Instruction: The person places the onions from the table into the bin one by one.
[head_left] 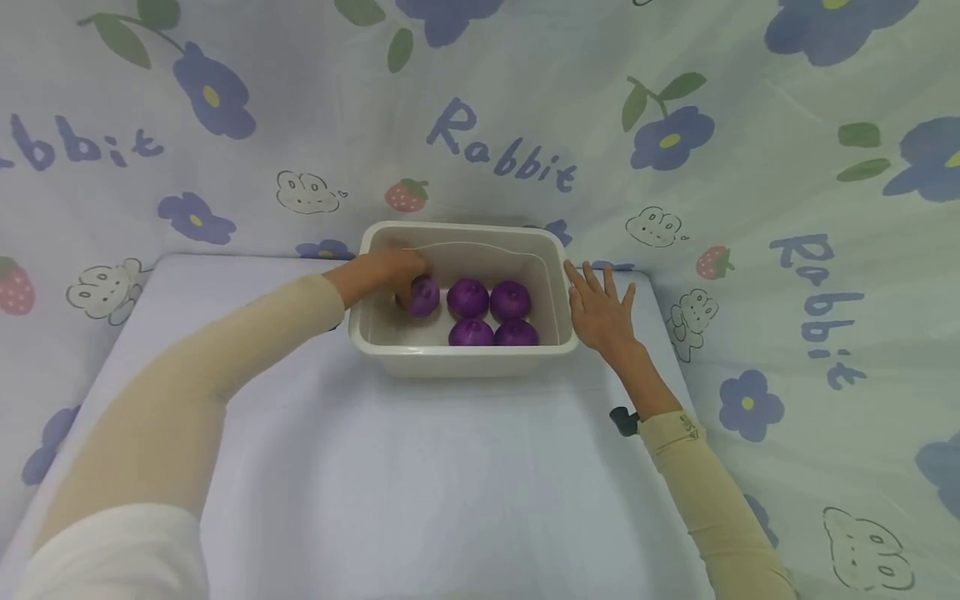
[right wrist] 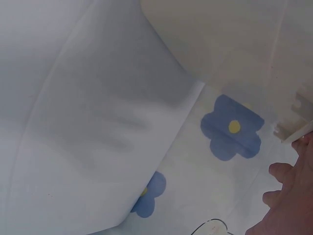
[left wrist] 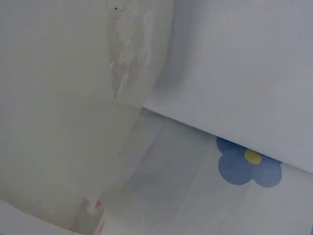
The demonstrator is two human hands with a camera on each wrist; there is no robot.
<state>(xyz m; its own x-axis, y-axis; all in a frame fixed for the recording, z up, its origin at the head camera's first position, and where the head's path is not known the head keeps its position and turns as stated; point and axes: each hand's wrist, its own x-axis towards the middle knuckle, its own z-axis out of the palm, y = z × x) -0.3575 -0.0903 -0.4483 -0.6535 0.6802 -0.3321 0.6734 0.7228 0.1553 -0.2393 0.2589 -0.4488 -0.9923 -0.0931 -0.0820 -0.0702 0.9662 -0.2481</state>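
Note:
A whitish plastic bin (head_left: 453,362) stands at the back of the table, with several round purple onions (head_left: 510,300) inside. My left hand (head_left: 392,272) reaches over the bin's left rim, its fingers curled round the leftmost onion (head_left: 425,298). Part of that onion is hidden by the hand. Against the right rim, my right hand (head_left: 602,318) rests with its fingers spread and straight. In the right wrist view only the edge of the right hand (right wrist: 293,200) shows, beside the bin's wall (right wrist: 230,34). The left wrist view shows the bin's wall (left wrist: 54,122) but no hand.
A white cloth covers the table (head_left: 450,483). Behind and beside it hangs a sheet (head_left: 570,92) printed with flowers, rabbits and strawberries. A small black object (head_left: 623,421) sits by the right wrist.

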